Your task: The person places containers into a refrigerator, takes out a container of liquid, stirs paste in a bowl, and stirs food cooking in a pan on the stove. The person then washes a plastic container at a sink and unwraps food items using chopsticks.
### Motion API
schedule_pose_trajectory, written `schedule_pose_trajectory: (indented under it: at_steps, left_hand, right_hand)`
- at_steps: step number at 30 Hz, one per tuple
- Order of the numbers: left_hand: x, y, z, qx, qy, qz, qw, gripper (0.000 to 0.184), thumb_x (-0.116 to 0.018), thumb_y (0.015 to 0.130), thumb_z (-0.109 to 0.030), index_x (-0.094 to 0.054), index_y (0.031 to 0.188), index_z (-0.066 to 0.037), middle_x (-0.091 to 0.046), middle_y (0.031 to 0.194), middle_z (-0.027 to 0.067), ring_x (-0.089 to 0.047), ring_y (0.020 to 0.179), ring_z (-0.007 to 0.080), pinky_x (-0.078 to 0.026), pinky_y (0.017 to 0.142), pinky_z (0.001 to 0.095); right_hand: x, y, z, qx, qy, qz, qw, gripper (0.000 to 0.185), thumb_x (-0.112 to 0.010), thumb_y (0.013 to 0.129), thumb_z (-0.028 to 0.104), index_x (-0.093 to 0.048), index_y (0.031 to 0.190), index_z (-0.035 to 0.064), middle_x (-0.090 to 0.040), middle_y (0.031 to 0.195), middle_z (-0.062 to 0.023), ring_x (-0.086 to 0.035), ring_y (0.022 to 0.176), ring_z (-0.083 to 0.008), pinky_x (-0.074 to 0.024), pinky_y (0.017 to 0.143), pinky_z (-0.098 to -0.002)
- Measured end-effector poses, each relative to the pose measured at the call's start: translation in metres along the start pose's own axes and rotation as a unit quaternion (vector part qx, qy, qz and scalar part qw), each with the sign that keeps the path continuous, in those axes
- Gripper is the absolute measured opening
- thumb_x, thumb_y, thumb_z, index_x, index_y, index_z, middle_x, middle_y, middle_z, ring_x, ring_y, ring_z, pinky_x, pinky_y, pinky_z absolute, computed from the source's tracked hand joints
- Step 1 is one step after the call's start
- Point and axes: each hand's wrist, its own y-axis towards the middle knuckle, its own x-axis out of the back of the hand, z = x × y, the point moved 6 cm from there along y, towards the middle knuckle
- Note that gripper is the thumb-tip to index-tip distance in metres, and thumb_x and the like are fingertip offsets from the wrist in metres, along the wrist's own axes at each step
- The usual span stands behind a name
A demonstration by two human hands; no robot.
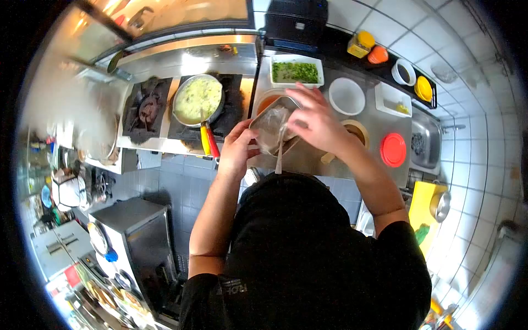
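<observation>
My left hand (237, 147) grips the near left side of a rectangular metal container (293, 147) held over the counter's front edge. Crumpled clear plastic film (272, 124) lies across the container's top; what is under it is hard to make out. At the container's right side, my right hand (316, 118) has its thumb and index finger closed at the film's edge, the other fingers raised. A narrow pale strip (279, 157), perhaps a spoon handle, slants from the film toward my body. Behind the container, a bowl with orange contents (268, 103) is partly hidden.
On the stove left, a pan (175, 113) holds a yellow-green egg-like mixture, its red and yellow handles (209, 142) sticking out forward. A tray of chopped greens (297, 72), a white bowl (347, 96), a red lid (393, 149) and a sink (434, 159) line the counter.
</observation>
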Motion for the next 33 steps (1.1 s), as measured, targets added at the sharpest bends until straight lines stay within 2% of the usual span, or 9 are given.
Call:
schedule_pose_trajectory:
  at_steps: [4,7,11,14,17,24,27,31,33]
  left_hand:
    - [0.028,-0.007,0.0,-0.006,-0.04,-0.023,0.999,0.045,-0.059,0.088,-0.017,-0.059,0.131,-0.003,-0.065,0.105,0.005,-0.063,0.086,0.0167,-0.06,0.073,0.0355]
    - [0.039,-0.006,0.001,-0.008,-0.051,-0.008,0.999,0.046,-0.06,0.088,-0.017,-0.058,0.132,-0.003,-0.064,0.103,0.0046,-0.062,0.083,0.0161,-0.059,0.072,0.0347]
    - [0.05,0.001,0.006,-0.002,-0.042,-0.01,0.999,0.045,-0.06,0.089,-0.017,-0.058,0.132,-0.004,-0.064,0.102,0.0036,-0.06,0.08,0.0141,-0.059,0.07,0.0343]
    - [0.046,0.001,0.003,0.003,-0.015,-0.013,1.0,0.045,-0.059,0.089,-0.018,-0.058,0.132,-0.004,-0.064,0.103,0.0045,-0.062,0.082,0.0153,-0.058,0.07,0.0341]
    - [0.038,0.003,0.001,0.008,0.039,-0.004,0.999,0.045,-0.057,0.09,-0.019,-0.057,0.132,-0.004,-0.067,0.107,0.0074,-0.067,0.09,0.0199,-0.058,0.072,0.0349]
    - [0.025,0.0,-0.007,-0.007,0.076,0.026,0.997,0.042,-0.06,0.089,-0.016,-0.062,0.128,-0.003,-0.069,0.102,0.0054,-0.064,0.081,0.0142,-0.058,0.068,0.031]
    - [0.032,0.002,-0.01,-0.003,0.056,0.046,0.997,0.042,-0.061,0.088,-0.016,-0.063,0.127,-0.003,-0.069,0.102,0.0051,-0.064,0.078,0.0139,-0.056,0.068,0.0275]
    - [0.04,0.003,-0.019,-0.017,0.092,0.061,0.994,0.045,-0.062,0.085,-0.017,-0.063,0.127,0.001,-0.07,0.104,0.007,-0.067,0.078,0.0142,-0.055,0.066,0.0244]
    - [0.035,-0.002,-0.024,-0.006,0.095,0.073,0.993,0.047,-0.062,0.086,-0.017,-0.063,0.129,0.002,-0.07,0.107,0.0083,-0.068,0.08,0.0147,-0.054,0.065,0.0246]
  right_hand:
    - [-0.011,-0.005,-0.055,-0.237,0.244,-0.1,0.935,0.01,-0.07,0.092,0.014,-0.071,0.096,0.0043,-0.064,0.131,-0.0166,-0.06,0.119,-0.0235,-0.0458,0.1,-0.0353]
    - [-0.04,-0.024,-0.087,-0.383,0.406,-0.089,0.825,0.014,-0.071,0.09,0.013,-0.068,0.097,0.0008,-0.069,0.12,-0.0168,-0.064,0.118,-0.0283,-0.0482,0.102,-0.0341]
    - [-0.011,-0.03,-0.059,-0.294,0.46,-0.284,0.788,0.021,-0.061,0.081,0.002,-0.07,0.1,0.0043,-0.049,0.148,-0.0205,-0.032,0.148,-0.0326,-0.0273,0.12,-0.0447]
    - [0.032,-0.018,0.004,0.008,0.142,-0.195,0.97,0.033,-0.055,0.075,-0.001,-0.071,0.103,0.0071,-0.038,0.156,-0.0201,-0.017,0.153,-0.0371,-0.0174,0.123,-0.0514]
    - [0.01,-0.002,0.051,0.069,0.052,0.02,0.996,0.026,-0.061,0.082,0.005,-0.072,0.104,0.0074,-0.038,0.156,-0.0204,-0.023,0.151,-0.0412,-0.0171,0.123,-0.0553]
    - [-0.027,0.002,-0.015,-0.131,0.042,-0.026,0.99,0.04,-0.057,0.102,0.02,-0.057,0.136,-0.0013,-0.058,0.137,-0.0223,-0.056,0.129,-0.0308,-0.0461,0.107,-0.0383]
    - [-0.039,-0.016,-0.044,-0.258,0.23,0.034,0.938,0.049,-0.059,0.101,0.028,-0.054,0.138,-0.0032,-0.06,0.136,-0.0207,-0.063,0.119,-0.0303,-0.0494,0.102,-0.0391]
    - [-0.053,-0.032,-0.037,-0.368,0.581,0.061,0.723,0.057,-0.062,0.096,0.022,-0.047,0.147,0.0016,-0.063,0.129,-0.0148,-0.064,0.109,-0.0199,-0.0507,0.093,-0.034]
    - [-0.064,-0.035,-0.039,-0.372,0.597,0.104,0.703,0.065,-0.065,0.093,0.013,-0.04,0.151,0.0019,-0.059,0.131,-0.0094,-0.062,0.111,-0.018,-0.0506,0.094,-0.0335]
